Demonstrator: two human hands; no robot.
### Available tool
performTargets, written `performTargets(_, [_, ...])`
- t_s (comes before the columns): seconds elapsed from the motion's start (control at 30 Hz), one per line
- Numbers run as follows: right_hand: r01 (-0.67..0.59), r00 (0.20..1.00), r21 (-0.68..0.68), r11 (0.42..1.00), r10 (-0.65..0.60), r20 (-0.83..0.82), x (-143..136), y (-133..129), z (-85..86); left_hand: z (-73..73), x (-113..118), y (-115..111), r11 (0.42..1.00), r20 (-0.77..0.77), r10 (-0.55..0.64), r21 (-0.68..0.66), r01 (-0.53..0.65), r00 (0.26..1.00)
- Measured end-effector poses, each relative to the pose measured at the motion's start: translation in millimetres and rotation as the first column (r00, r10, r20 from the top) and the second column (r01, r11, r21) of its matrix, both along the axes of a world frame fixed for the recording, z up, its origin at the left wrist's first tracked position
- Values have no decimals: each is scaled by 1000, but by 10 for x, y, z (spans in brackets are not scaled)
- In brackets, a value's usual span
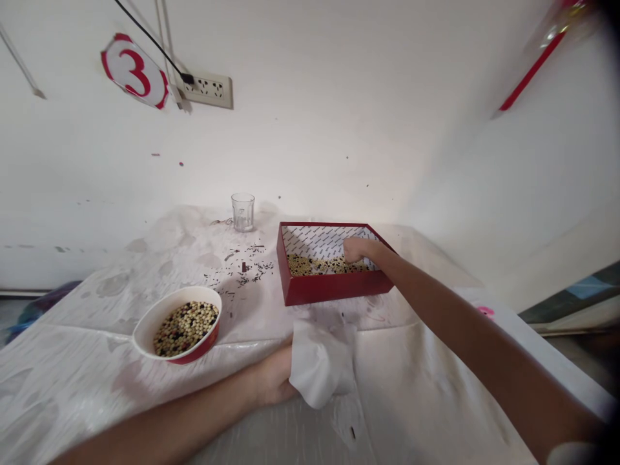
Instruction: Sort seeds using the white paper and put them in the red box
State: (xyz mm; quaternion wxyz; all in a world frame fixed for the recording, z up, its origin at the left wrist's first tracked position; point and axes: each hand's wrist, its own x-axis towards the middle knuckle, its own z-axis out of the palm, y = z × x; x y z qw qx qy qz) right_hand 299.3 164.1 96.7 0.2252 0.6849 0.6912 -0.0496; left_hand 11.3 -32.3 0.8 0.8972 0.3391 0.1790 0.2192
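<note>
My left hand (pixel 278 376) is closed on a thin white sheet (pixel 322 363), like a tissue or soft cloth, in front of the box. The sheet covers most of the fingers. My right hand (pixel 357 250) reaches into a red box (pixel 334 288) with printed white lining. Its fingers are curled closed just over the mixed beans (pixel 301 265), pale and dark, on the box floor. What those fingers hold, if anything, is hidden.
A white-and-red bowl (pixel 140 329) of similar beans stands at the left. Behind it are scattered dark bits (pixel 247 271) and a clear glass (pixel 243 213). A creased plastic cover (pixel 411 381) lies over the table, against a wall with a socket strip (pixel 208 89).
</note>
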Motion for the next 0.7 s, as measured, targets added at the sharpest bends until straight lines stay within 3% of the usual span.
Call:
performTargets(0.5, [140,986,-50,989,-144,-84,-129,-83,86,-45,3,-4,1000,-17,-10,-4,10,1000])
performTargets(0.6, [145,985,8,989,-144,-93,-193,-130,213,-68,3,6,999,8,-23,-31,23,1000])
performTargets(0.7, [118,988,122,985,-104,-118,-242,-228,472,-91,7,20,998,2,-26,-50,26,1000])
